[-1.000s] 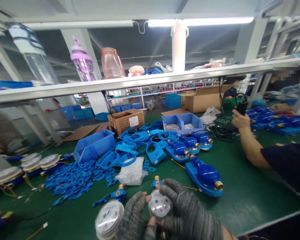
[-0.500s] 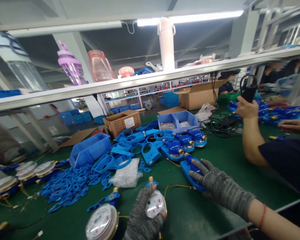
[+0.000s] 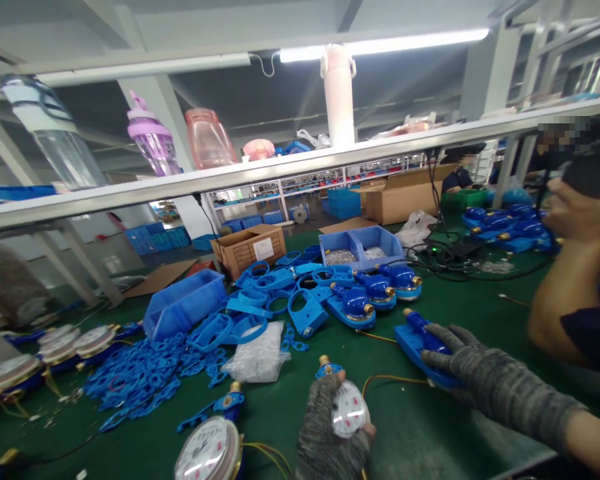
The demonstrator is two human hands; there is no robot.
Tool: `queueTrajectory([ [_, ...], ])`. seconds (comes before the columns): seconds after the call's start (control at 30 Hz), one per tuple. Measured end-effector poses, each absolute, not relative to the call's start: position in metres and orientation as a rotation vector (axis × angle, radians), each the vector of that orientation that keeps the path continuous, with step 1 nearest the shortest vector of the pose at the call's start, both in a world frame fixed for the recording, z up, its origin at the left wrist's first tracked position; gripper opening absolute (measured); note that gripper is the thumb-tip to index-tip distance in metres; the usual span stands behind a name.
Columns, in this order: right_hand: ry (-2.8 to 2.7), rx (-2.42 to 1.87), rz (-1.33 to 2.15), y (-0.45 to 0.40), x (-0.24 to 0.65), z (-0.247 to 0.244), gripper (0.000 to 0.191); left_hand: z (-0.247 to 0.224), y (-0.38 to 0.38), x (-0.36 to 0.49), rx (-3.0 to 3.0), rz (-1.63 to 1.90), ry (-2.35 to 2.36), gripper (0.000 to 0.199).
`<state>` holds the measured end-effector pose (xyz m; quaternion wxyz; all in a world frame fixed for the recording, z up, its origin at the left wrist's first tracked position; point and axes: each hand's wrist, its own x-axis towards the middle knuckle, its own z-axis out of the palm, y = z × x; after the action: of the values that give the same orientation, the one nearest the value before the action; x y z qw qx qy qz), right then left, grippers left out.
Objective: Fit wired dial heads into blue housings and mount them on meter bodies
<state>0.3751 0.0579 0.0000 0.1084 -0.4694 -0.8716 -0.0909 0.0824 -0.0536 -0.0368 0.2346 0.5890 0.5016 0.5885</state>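
Note:
My left hand [image 3: 325, 427], in a grey fingerless glove, grips a round white-faced meter [image 3: 350, 410] low in the middle, fingers around its rim. My right hand [image 3: 467, 353], gloved alike, lies over a blue meter assembly [image 3: 423, 343] on the green table, its fingers wrapped over the blue body. A thin yellow-brown wire runs between the two. Left of my left hand sits another white-faced meter [image 3: 207, 450], a blue fitting with a brass end beside it. Three blue meter assemblies [image 3: 355, 303] stand beyond my hands.
Blue rings [image 3: 305, 310], small blue straps [image 3: 135, 380] and a plastic bag [image 3: 260, 353] cover the middle left. Behind are blue bins [image 3: 183, 303] and a carton [image 3: 250, 250]. A person's arm [image 3: 570, 287] with a dark tool is at right. Bottles stand on the overhead shelf [image 3: 280, 167].
Both my hands have moved right with the gripped meter and the blue assembly. The other person's arm and dark tool have shifted right. The camera view has shifted slightly.

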Motion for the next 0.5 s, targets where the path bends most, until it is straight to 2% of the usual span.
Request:
queueTrajectory([
  [0.13,-2.581,-1.460,-0.274,0.071,0.379,0.008,0.067,-0.026,-0.053,0.084,1.650,1.494,1.405,0.051],
  [0.27,-2.576,-1.498,-0.315,0.070,0.360,0.039,0.079,-0.023,-0.052,0.070,1.780,1.432,1.361,0.051],
  [0.33,-2.525,-1.422,-0.238,0.067,0.335,0.061,0.072,-0.028,-0.050,0.065,1.887,1.460,1.314,0.054],
  [0.4,-2.482,-1.333,0.013,0.067,0.298,0.078,0.058,-0.035,-0.046,0.063,1.949,1.495,1.332,0.052],
  [0.47,-2.389,-1.361,0.360,0.075,0.254,0.083,0.051,-0.040,-0.041,0.061,1.938,1.553,1.389,0.047],
  [0.5,-2.355,-1.397,0.423,0.082,0.231,0.082,0.051,-0.042,-0.037,0.059,1.904,1.593,1.415,0.046],
])
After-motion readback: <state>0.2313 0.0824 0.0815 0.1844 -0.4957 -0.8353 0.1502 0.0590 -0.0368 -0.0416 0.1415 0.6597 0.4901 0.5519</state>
